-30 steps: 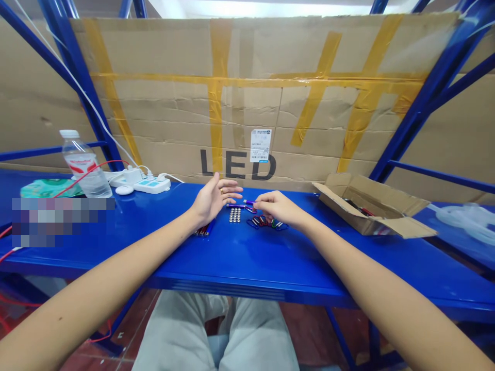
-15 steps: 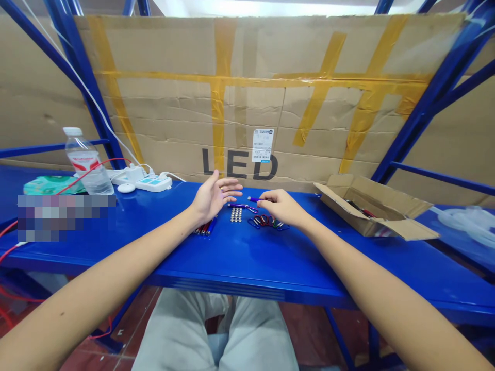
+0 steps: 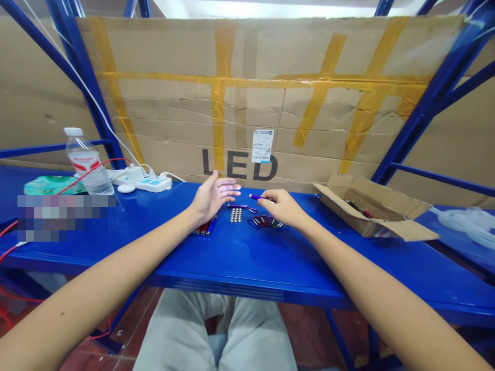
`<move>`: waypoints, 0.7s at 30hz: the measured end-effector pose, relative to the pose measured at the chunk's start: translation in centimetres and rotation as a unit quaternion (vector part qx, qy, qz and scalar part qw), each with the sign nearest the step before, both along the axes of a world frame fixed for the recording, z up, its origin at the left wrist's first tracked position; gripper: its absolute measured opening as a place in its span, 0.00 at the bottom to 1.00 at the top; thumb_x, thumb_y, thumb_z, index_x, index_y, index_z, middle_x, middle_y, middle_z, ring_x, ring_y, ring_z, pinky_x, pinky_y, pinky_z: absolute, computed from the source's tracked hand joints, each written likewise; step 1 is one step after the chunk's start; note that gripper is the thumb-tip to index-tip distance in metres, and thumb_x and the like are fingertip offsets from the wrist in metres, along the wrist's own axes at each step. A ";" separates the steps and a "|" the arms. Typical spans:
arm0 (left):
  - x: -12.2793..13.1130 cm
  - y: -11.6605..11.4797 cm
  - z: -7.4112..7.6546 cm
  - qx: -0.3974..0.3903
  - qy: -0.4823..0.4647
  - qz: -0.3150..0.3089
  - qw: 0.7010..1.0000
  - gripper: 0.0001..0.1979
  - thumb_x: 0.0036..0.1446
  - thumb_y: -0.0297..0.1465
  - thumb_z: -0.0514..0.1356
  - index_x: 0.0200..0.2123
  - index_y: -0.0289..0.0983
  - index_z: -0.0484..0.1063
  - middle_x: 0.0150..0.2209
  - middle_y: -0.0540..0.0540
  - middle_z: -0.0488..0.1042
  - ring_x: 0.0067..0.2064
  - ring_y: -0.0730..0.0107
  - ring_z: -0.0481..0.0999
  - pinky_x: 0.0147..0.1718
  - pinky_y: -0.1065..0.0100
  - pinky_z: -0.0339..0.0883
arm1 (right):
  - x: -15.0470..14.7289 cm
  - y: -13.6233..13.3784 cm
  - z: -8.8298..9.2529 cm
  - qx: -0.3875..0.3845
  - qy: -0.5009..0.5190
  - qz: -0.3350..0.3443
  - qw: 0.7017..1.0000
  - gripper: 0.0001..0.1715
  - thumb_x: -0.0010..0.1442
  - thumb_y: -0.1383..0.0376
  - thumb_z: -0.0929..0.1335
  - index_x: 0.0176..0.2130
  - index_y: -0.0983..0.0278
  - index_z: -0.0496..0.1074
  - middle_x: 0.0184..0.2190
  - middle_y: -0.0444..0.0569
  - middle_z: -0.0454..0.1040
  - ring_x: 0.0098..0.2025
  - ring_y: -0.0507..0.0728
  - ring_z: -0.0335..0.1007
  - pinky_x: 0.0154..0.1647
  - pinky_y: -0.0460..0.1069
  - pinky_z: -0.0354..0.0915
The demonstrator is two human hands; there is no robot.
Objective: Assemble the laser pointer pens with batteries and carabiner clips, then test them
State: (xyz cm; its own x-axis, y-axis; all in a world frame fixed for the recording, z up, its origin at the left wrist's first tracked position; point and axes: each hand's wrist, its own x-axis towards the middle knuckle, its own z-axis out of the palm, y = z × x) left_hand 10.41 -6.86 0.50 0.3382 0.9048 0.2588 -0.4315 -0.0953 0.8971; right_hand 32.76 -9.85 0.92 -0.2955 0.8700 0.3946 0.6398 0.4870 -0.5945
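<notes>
My right hand [image 3: 282,207] pinches a slim blue-purple metal tube [image 3: 255,197], like a small penlight, with its silvery end pointing left. Facing it across a small gap is my left hand [image 3: 212,200], palm turned inward and fingers stretched apart; a tiny shiny spot shows near its finger bases, too small to name. Below the hands stand button cells [image 3: 235,215] in neat rows. Another purple penlight with a carabiner [image 3: 240,206] lies just behind them. Several coloured carabiners [image 3: 266,222] lie under my right hand. Red and blue tubes [image 3: 204,226] lie side by side, partly hidden by my left wrist.
An open cardboard box [image 3: 371,216] with dark and red items stands at right. To the left are a water bottle [image 3: 87,165], a power strip [image 3: 152,182] and red cables. A taped cardboard sheet [image 3: 174,118] closes off the back of the blue table [image 3: 247,263].
The fingers of my left hand have drawn slightly left, and a shiny spot now shows there. In my right hand the tube has shifted a little right and tilted slightly.
</notes>
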 end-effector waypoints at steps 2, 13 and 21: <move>0.0 0.0 0.0 -0.002 0.002 0.001 1.000 0.30 0.63 0.51 0.49 0.44 0.28 0.73 0.44 0.32 0.77 0.44 0.56 0.77 0.40 0.62 0.69 | 0.0 -0.1 0.0 0.011 -0.014 -0.007 1.000 0.14 0.58 0.61 0.63 0.27 0.66 0.72 0.23 0.45 0.71 0.26 0.52 0.62 0.29 0.48 0.54; 0.0 0.0 0.0 0.012 0.000 -0.004 1.000 0.29 0.61 0.51 0.51 0.44 0.29 0.74 0.44 0.32 0.77 0.44 0.55 0.77 0.41 0.61 0.70 | -0.1 -0.8 0.5 0.076 -0.084 -0.022 0.993 0.15 0.59 0.63 0.62 0.23 0.65 0.67 0.19 0.43 0.68 0.24 0.51 0.57 0.27 0.48 0.49; 0.0 0.0 0.0 0.015 0.010 -0.007 1.000 0.30 0.61 0.52 0.51 0.44 0.29 0.74 0.44 0.32 0.77 0.45 0.54 0.77 0.42 0.60 0.70 | -0.2 -0.8 0.5 0.083 -0.073 -0.014 0.994 0.15 0.60 0.62 0.62 0.26 0.65 0.70 0.22 0.44 0.70 0.25 0.51 0.59 0.28 0.48 0.50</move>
State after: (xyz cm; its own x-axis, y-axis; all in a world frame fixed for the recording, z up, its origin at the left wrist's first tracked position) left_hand 10.38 -6.87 0.50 0.3561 0.8918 0.2790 -0.4144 -0.1169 0.9026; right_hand 32.55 -10.67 1.38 -0.3376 0.8052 0.4876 0.7278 0.5518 -0.4073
